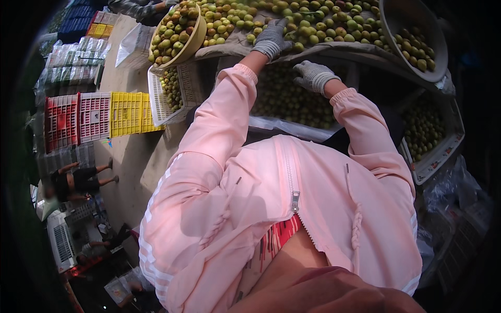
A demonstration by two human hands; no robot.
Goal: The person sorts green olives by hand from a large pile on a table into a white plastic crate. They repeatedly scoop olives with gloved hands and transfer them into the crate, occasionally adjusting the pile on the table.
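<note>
My left hand (pixel 273 39), in a grey knit glove, reaches onto a cloth-covered sorting surface spread with small green and reddish round fruits (pixel 313 27). Its fingers lie among the fruits; whether they grip one cannot be made out. My right hand (pixel 315 76), gloved alike, hangs nearer my body over a shaded, plastic-lined container of fruits (pixel 297 98). Its fingers are partly bent, and no fruit shows in them. A yellowish basin (pixel 201 33) heaped with fruits stands left of my left hand. At the right, a pale basin (pixel 440 47) holds fewer fruits, tilted in view.
A white plastic crate (pixel 158 98) with fruits stands below the left basin, another crate (pixel 456 144) at the right. Red, white and yellow crates (pixel 125 113) are stacked at the left. A co-worker's gloved hand (pixel 171 3) shows at the top; a person (pixel 82 180) is farther off.
</note>
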